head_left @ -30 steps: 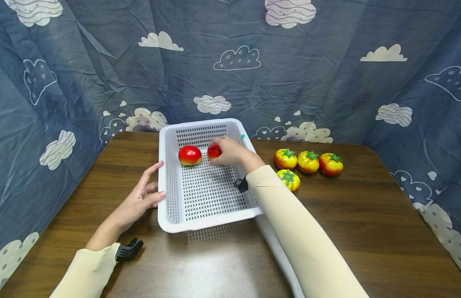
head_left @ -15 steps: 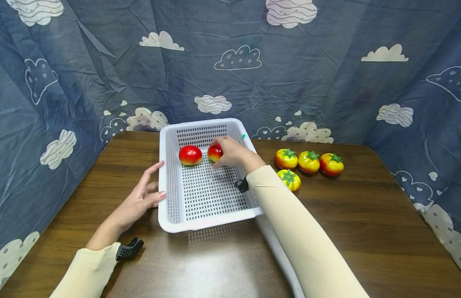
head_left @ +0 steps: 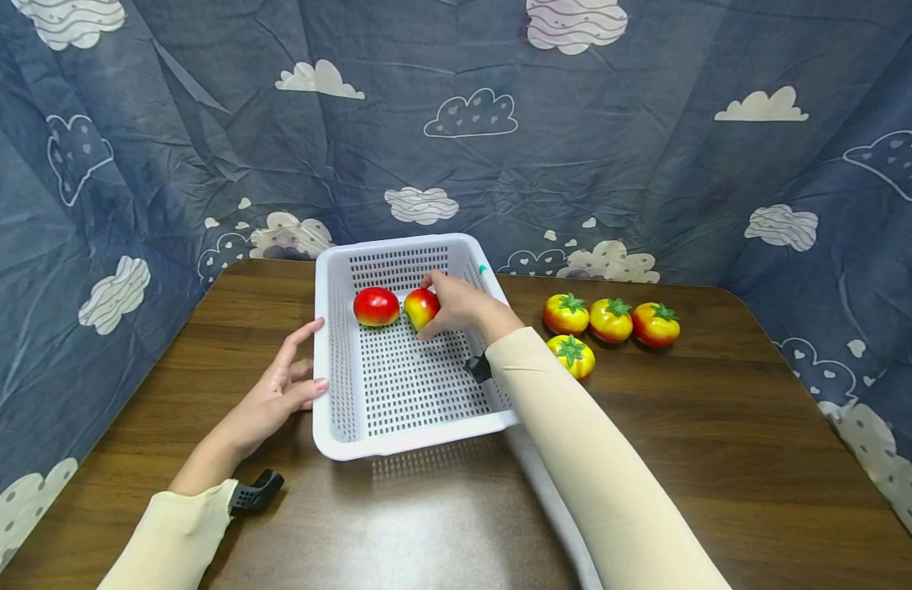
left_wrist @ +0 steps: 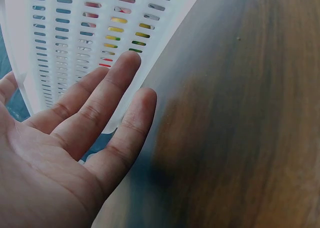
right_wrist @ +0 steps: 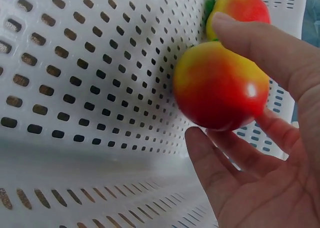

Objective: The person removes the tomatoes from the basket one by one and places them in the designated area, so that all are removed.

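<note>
Inside the white perforated basket (head_left: 415, 442) on the wooden surface (head_left: 728, 459), the right hand (head_left: 466, 307) pinches a red-and-yellow tomato (head_left: 419, 308) between thumb and fingers, just to the right of a mostly red tomato (head_left: 376, 308) near the back wall. The left hand (head_left: 267, 401) is spread, with its index finger and thumb touching the basket's left rim. Right of the basket, three tomatoes (head_left: 610, 324) with green leafy tops sit in a row, and a yellow tomato (head_left: 572, 360) lies just in front of them, partly hidden by the right sleeve (head_left: 581, 434).
</note>
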Available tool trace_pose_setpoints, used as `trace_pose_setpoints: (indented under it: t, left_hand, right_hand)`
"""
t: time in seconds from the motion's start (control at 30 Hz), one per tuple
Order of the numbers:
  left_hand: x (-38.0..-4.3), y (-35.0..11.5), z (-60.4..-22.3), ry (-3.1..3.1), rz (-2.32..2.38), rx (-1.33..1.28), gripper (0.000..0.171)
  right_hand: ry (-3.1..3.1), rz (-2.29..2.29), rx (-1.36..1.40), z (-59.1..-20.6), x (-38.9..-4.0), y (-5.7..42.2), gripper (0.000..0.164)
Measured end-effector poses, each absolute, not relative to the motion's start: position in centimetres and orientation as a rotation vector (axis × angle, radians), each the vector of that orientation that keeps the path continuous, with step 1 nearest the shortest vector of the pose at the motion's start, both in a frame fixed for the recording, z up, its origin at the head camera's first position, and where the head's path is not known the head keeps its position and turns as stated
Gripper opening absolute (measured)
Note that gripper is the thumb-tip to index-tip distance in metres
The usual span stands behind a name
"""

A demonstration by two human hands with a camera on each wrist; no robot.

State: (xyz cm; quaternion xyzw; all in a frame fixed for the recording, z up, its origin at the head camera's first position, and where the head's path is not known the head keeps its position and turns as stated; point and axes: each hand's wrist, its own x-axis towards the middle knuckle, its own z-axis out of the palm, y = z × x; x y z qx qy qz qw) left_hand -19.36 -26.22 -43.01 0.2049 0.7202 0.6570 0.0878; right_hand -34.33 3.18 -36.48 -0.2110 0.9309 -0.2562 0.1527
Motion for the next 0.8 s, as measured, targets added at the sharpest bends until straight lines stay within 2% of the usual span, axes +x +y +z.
trace_pose_setpoints:
  t: [0.43, 0.8]
  left_hand:
    - [-19.36, -26.25, -42.95, 2.158, 1.94, 0.611, 0.081]
    - [-19.32, -26.26, -42.94, 2.154, 1.937, 0.604, 0.08]
  right_hand:
    - [2.663, -0.633, -0.58, -36.78, -34.2, 2.99, 0.07]
    - [2.637, -0.651, -0.616, -36.68, -34.11, 3.07, 0.07]
